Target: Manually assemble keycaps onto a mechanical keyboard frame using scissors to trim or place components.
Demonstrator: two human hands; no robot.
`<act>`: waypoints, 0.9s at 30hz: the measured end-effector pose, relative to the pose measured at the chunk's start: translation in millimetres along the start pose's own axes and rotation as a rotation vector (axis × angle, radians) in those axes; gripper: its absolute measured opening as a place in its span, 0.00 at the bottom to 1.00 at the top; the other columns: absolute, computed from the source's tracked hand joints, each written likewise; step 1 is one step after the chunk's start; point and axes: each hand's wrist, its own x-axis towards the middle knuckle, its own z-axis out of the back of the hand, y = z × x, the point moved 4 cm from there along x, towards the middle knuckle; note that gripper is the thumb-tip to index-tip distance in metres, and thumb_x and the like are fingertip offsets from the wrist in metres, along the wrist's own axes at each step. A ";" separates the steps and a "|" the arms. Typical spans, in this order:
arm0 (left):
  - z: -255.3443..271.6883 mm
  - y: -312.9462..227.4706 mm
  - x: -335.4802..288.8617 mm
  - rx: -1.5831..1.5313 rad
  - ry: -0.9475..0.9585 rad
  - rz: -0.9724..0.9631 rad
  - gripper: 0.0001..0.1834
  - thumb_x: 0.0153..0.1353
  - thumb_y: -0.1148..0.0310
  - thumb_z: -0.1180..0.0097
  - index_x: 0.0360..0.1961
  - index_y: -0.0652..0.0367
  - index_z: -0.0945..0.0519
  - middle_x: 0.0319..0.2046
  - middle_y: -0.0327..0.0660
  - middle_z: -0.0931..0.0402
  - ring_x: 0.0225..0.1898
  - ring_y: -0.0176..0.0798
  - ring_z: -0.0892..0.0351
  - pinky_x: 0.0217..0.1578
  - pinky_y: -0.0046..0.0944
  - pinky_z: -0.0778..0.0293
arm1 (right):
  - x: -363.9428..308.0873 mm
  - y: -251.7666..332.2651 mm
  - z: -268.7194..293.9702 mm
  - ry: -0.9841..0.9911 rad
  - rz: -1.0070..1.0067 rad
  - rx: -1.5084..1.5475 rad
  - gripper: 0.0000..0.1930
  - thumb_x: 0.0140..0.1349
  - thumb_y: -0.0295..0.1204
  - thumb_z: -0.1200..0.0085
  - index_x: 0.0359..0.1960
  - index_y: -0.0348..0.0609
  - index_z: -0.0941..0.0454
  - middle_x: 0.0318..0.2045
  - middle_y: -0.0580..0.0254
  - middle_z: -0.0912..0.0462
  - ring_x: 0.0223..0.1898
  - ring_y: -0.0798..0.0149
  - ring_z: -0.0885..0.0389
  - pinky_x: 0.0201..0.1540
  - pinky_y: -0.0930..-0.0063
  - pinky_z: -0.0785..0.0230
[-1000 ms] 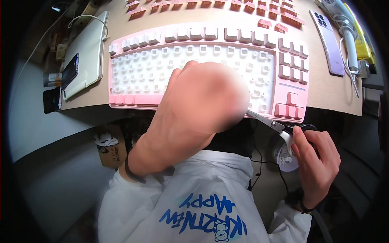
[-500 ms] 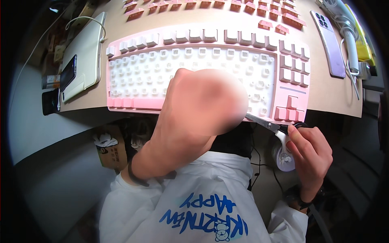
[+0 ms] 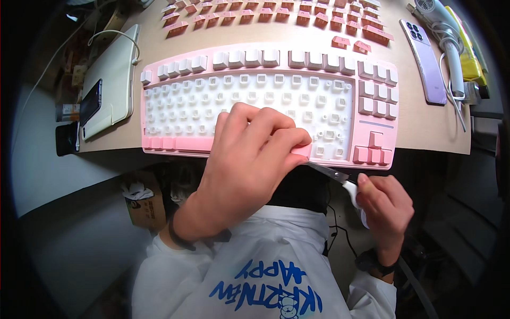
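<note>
A pink keyboard (image 3: 368,125) lies at the table's front edge, most of its white middle bare of keycaps. My left hand (image 3: 247,154) is over the lower middle of it, thumb and fingers closed on a pink keycap (image 3: 302,150) in the bottom row. My right hand (image 3: 388,204), just off the front edge, grips scissors (image 3: 336,174) by the handle. Their blades reach left to the front side of that keycap, where my left thumb hides the tip. Left of my hand, a long pink keycap (image 3: 199,144) sits in the bottom row.
Loose pink keycaps (image 3: 282,17) lie in rows behind the keyboard. To the right are a purple phone (image 3: 429,72) and a hair dryer (image 3: 451,53). On the left a dark phone (image 3: 91,102) rests on a pale flat case (image 3: 119,74). An open cardboard box (image 3: 146,207) stands below the table.
My left hand has lowered and turned, bringing its fingers and the pink keycap into sight. My right hand has moved left with the scissors.
</note>
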 end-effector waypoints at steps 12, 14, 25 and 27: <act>44.5 2.0 55.6 0.015 -0.020 -0.031 0.16 0.55 0.79 0.26 0.44 0.63 0.17 0.36 0.43 0.15 0.35 0.39 0.16 0.38 0.35 0.20 | -20.5 -3.7 15.3 -0.089 -0.092 -0.018 0.18 0.50 0.14 0.28 0.44 0.35 0.13 0.27 0.56 0.16 0.23 0.62 0.23 0.25 0.74 0.34; 50.5 10.5 80.8 0.071 0.030 -0.159 0.14 0.56 0.79 0.27 0.44 0.63 0.15 0.36 0.41 0.14 0.34 0.35 0.16 0.40 0.34 0.19 | -23.8 -3.9 15.8 -0.094 -0.088 0.012 0.18 0.50 0.14 0.28 0.46 0.35 0.13 0.28 0.56 0.16 0.23 0.62 0.23 0.25 0.74 0.34; 4.3 63.0 136.8 0.041 0.257 0.133 0.08 0.64 0.74 0.32 0.43 0.64 0.12 0.37 0.42 0.15 0.35 0.34 0.16 0.39 0.33 0.21 | -30.8 -25.3 21.8 -0.107 -0.118 0.069 0.22 0.47 0.17 0.27 0.47 0.38 0.13 0.29 0.54 0.16 0.23 0.59 0.25 0.24 0.71 0.36; 0.7 65.4 139.2 0.070 0.262 0.145 0.08 0.63 0.72 0.31 0.43 0.63 0.11 0.36 0.41 0.16 0.34 0.35 0.18 0.38 0.34 0.21 | -31.6 -27.9 23.3 -0.104 -0.124 0.072 0.23 0.46 0.17 0.26 0.47 0.38 0.13 0.29 0.54 0.16 0.23 0.60 0.25 0.24 0.71 0.36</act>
